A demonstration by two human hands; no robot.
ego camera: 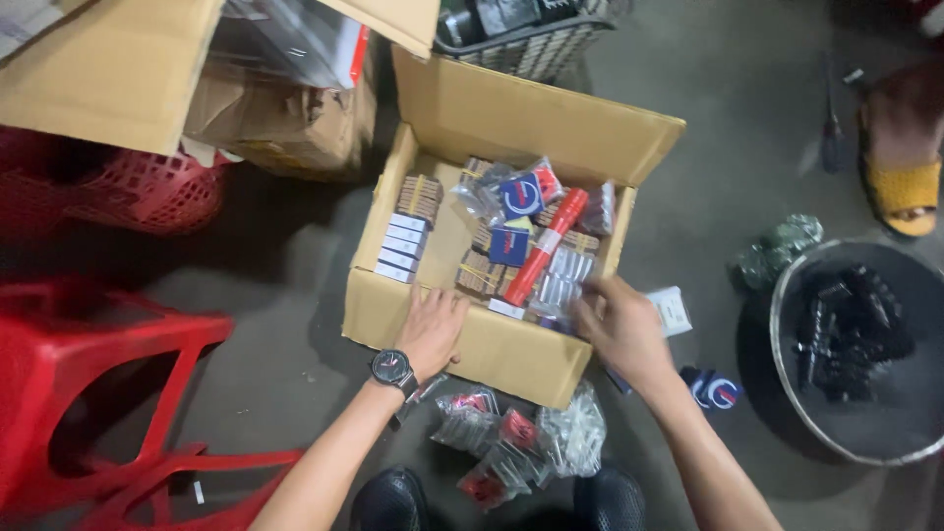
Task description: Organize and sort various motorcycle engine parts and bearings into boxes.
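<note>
An open cardboard box point(447, 329) sits on the floor in front of me, holding rows of small white boxes point(401, 246), clear plastic packets point(511, 192), small blue boxes point(508, 244) and a long red tube point(547, 246). My left hand point(433, 329), with a black watch on the wrist, rests on the box's near rim. My right hand point(619, 324) reaches over the box's right near corner among the packets; whether its fingers hold one is hidden. A small white box point(672, 310) lies just past that hand.
Clear packets point(511, 438) lie on the floor between my shoes. A metal bowl point(787, 374) of dark parts stands at the right, another person's sandalled foot point(900, 162) beyond it. A red plastic stool point(88, 393) is at the left, with more cardboard boxes point(108, 69) and a red basket point(147, 192) behind.
</note>
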